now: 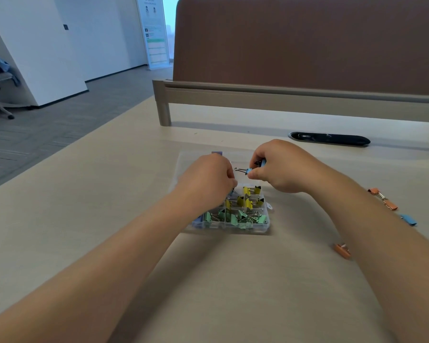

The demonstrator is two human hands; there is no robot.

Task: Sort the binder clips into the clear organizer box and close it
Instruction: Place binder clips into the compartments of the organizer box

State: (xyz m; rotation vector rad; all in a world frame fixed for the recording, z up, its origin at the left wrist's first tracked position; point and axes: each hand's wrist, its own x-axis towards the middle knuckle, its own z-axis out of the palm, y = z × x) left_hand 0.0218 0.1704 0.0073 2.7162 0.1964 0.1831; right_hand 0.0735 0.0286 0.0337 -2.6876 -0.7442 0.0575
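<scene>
Your R hand (280,167) pinches a blue clip (249,171) btwn thumb and fingers, wire handles pointing across toward your L hand (206,179), so its long axis runs hand to hand. L hand is curled, fingertips down in the organizer box (266,225); can't tell if it grips anything. The box sits right under both hands on the counter (109,219), open, with the lid (191,159) lying flat past your L hand. Yellow clips (249,198) fill a cell just below the held clip, on your side of it; green clips (238,217) sit in the row nearest you. Prob next: drop the blue one straight down, a short move, R hand closest. Still loose outside your R forearm: orange clips (384,199), another orange clip (343,250), a loose blue clip (409,219). All R-hand reach.
</scene>
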